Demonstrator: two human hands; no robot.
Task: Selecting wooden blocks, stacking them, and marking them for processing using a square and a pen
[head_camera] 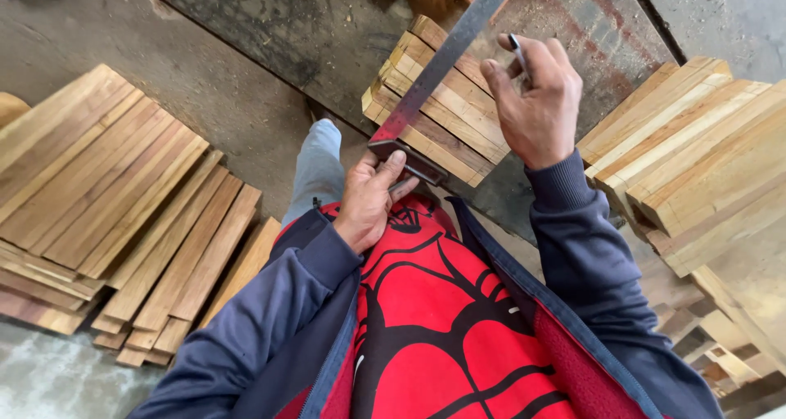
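On the small stack (446,108) of wooden slats at the bench edge, a try square (434,71) is laid, and every place below is given relative to that stack.

The square's dark stock (407,159) is butted against the near side of the stack, and it is pinched by the left hand (370,196), thumb on top and fingers closed beneath. Its steel blade (458,42) is laid flat across the top slat. The long axis runs from the stock at the near-left corner diagonally up and away to the right, past the far edge of the stack and out of view.

The right hand (536,100) is rested on the right part of the stack, just beside the blade. It is closed on a slim pen-like marker (517,52), which is gripped between thumb and forefinger with its tip hidden behind the hand.

The square is judged stiff, fairly light and smooth on the blade, so slipping is possible; the stock is judged the proper place to hold it. The slats are judged rigid, light singly and rough-sawn, best held by their long edges.

Left of the stack, well apart on the floor, a spread of longer boards (115,206) is seen. Right of it, a further pile of slats (696,149) is seen.
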